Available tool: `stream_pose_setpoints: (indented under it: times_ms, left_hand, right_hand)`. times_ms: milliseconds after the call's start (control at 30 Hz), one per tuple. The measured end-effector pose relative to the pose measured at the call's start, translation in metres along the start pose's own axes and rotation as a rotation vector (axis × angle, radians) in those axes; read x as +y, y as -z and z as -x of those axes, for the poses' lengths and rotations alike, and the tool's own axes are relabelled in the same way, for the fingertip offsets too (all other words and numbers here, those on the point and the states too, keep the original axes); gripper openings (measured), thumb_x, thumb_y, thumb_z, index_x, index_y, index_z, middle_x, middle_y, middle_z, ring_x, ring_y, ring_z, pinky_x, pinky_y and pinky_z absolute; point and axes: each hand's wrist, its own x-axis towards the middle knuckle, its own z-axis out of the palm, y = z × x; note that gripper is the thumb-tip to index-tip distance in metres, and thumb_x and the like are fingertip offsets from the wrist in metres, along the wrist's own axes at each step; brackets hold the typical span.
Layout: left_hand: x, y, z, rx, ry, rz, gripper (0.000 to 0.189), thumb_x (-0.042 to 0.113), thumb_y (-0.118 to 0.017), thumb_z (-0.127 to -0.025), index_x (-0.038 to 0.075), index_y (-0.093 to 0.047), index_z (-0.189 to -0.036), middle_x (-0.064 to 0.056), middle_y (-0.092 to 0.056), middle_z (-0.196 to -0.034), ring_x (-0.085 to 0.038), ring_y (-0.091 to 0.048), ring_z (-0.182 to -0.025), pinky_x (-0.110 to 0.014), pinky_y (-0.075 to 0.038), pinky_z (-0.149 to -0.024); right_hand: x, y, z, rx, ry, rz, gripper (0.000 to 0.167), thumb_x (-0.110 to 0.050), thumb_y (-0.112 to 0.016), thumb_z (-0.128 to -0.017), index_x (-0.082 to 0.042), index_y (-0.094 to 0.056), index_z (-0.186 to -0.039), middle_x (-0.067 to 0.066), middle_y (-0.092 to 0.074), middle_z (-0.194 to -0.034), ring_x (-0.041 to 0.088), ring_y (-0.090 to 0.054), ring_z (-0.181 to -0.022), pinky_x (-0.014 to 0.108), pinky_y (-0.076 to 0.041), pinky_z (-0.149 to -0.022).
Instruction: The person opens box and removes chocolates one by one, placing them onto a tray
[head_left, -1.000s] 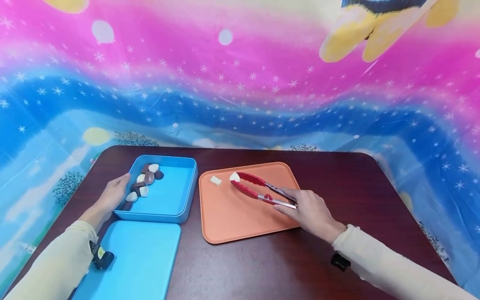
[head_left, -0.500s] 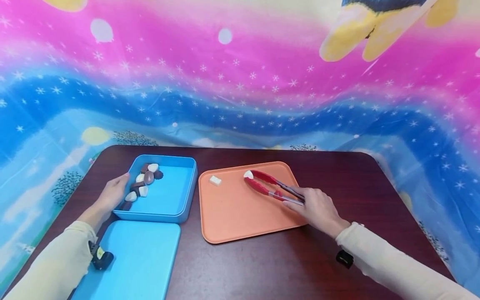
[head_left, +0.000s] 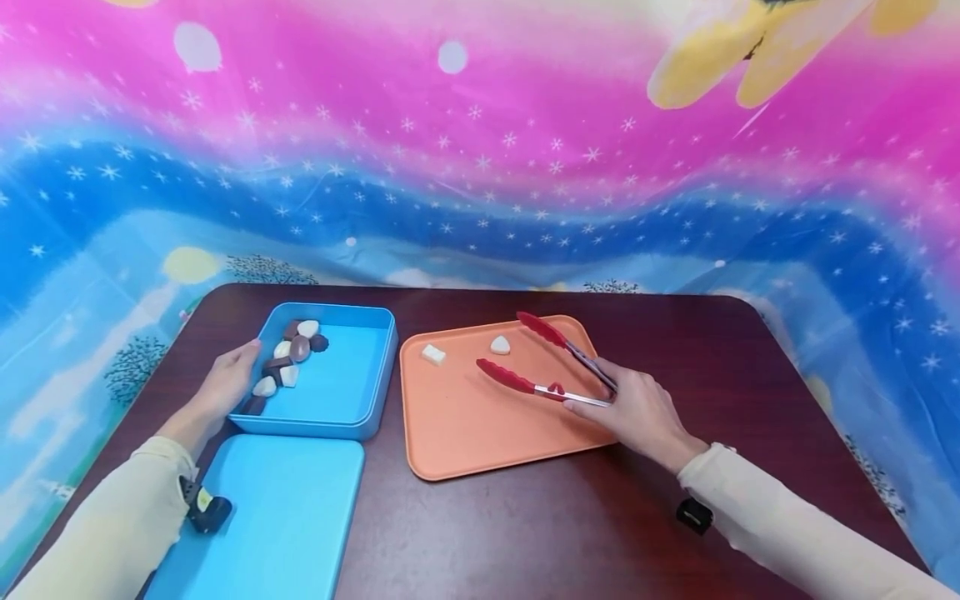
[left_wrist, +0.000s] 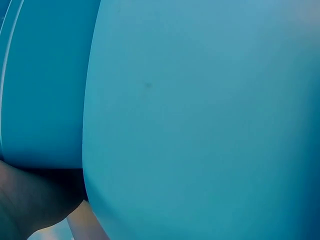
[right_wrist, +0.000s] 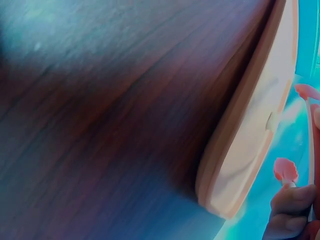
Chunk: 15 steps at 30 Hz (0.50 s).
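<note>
My left hand (head_left: 225,383) grips the left wall of an open blue box (head_left: 337,430), its fingertips at the rim. Brown and white chocolates (head_left: 299,348) lie along the box's left side. In my right hand (head_left: 637,417) are red-tipped metal tongs (head_left: 553,390), their arms spread wide over an orange tray (head_left: 480,433). Between the tong tips, a rounded triangular white chocolate (head_left: 500,345) sits on the tray. A rectangular white chocolate (head_left: 432,355) lies farther left. The right wrist view catches a red tong tip (right_wrist: 285,170) and the tray's edge (right_wrist: 245,130).
A blue lid (head_left: 277,508) lies flat in front of the box, under my left forearm. The dark wooden table (head_left: 465,533) bears everything. Behind it hangs a colourful patterned cloth (head_left: 480,183).
The tongs carried the triangular white chocolate rightward on the tray, then spread and let it go. My right hand moved slightly right. The left hand stays at the box.
</note>
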Motion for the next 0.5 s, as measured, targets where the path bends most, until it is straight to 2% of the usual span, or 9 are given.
stream_pose_setpoints:
  times_ms: [133,367,500]
  left_hand:
    - [0.001,0.0,-0.001,0.002,0.0,-0.004,0.082,0.07,-0.015,-0.101,0.02,0.001,-0.164,-0.027,-0.014,-0.168,-0.054,-0.017,-0.152,-0.077,-0.027,-0.114]
    - [0.0,0.003,0.002,0.002,-0.001,-0.002,0.079,0.067,-0.013,-0.103,0.018,0.007,-0.163,-0.026,-0.004,-0.169,-0.055,-0.009,-0.153,-0.078,-0.022,-0.115]
    - [-0.002,0.003,0.001,-0.002,-0.007,-0.005,0.08,0.067,-0.013,-0.103,0.018,0.005,-0.163,-0.026,-0.004,-0.169,-0.055,-0.01,-0.153,-0.077,-0.023,-0.115]
  right_hand:
    - [-0.004,0.0,-0.001,0.006,0.013,-0.009,0.095,-0.063,-0.079,-0.078,-0.008,-0.05,-0.15,0.001,-0.046,-0.064,0.017,-0.039,-0.054,0.03,-0.035,-0.046]
    - [-0.013,-0.001,0.0,-0.011,0.033,-0.041,0.094,-0.068,-0.077,-0.077,-0.013,-0.052,-0.149,0.0,-0.046,-0.065,0.016,-0.043,-0.057,0.029,-0.038,-0.051]
    - [-0.019,-0.002,0.0,-0.008,0.046,-0.06,0.094,-0.069,-0.078,-0.075,-0.013,-0.055,-0.147,0.001,-0.046,-0.065,0.017,-0.042,-0.059,0.03,-0.037,-0.051]
